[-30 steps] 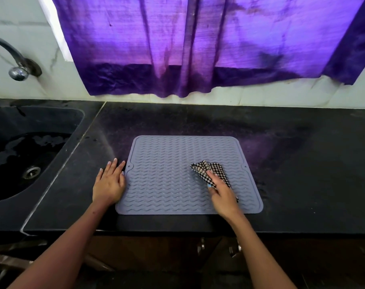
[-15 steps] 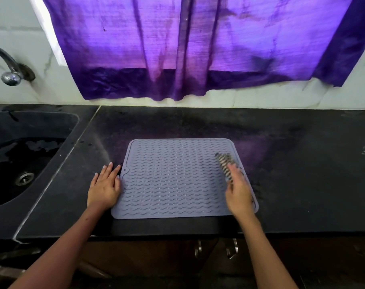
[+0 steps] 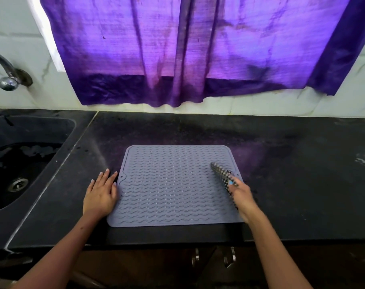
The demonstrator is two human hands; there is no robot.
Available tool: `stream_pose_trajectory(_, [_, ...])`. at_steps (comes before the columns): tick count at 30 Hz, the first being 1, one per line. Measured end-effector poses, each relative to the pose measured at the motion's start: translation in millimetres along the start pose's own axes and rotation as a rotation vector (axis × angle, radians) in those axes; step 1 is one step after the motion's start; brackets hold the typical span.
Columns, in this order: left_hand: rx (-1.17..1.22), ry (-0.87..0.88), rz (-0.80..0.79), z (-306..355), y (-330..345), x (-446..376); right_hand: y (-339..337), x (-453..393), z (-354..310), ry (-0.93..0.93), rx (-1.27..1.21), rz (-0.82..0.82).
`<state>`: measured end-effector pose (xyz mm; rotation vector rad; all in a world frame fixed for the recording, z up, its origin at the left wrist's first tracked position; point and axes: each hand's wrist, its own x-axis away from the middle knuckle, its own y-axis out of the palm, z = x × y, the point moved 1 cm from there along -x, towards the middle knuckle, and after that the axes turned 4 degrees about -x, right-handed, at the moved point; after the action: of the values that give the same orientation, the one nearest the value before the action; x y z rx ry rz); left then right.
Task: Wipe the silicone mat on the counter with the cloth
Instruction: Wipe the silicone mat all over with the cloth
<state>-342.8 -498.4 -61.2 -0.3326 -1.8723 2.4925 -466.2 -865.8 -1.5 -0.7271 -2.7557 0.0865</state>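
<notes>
A grey silicone mat (image 3: 169, 184) with wavy ridges lies flat on the black counter (image 3: 292, 184). My left hand (image 3: 101, 193) rests flat on the counter, fingers straight, touching the mat's left edge. My right hand (image 3: 243, 198) is over the mat's right edge and holds a black-and-white checked cloth (image 3: 222, 175), blurred by motion. The cloth trails forward and left from my fingers onto the mat's right side.
A dark sink (image 3: 21, 163) with a drain and some water lies to the left, with a metal tap (image 3: 6, 78) above it. A purple curtain (image 3: 198, 51) hangs over the tiled wall behind. Cabinet handles (image 3: 229, 257) show below the counter's front edge.
My right hand has swept the cloth from the mat's middle to its right edge. My left hand has stayed at the mat's left edge.
</notes>
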Motion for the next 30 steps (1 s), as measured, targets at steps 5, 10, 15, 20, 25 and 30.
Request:
stream_pose_trajectory(5, [0.008, -0.003, -0.012, 2, -3, 0, -15, 12, -17, -0.163, 0.196, 0.187])
stream_pose_trajectory(10, [0.014, -0.003, -0.001, 1, -2, 0, 6, 34, 24, -0.38, 0.918, 0.168])
stream_pose_trajectory(15, [0.018, 0.0, 0.008, 1, -2, 0, 5, 34, 46, -0.342, 0.998, 0.089])
stream_pose_trajectory(20, [0.019, 0.0, 0.021, 2, -3, -1, -20, 25, 28, -0.19, 0.605, -0.009])
stream_pose_trajectory(25, [0.023, -0.001, 0.02, 2, -4, 0, -30, 5, 2, 0.121, -0.168, 0.14])
stream_pose_trajectory(30, [0.034, -0.006, 0.017, 2, -5, 0, -8, -7, -30, -0.116, 0.127, 0.428])
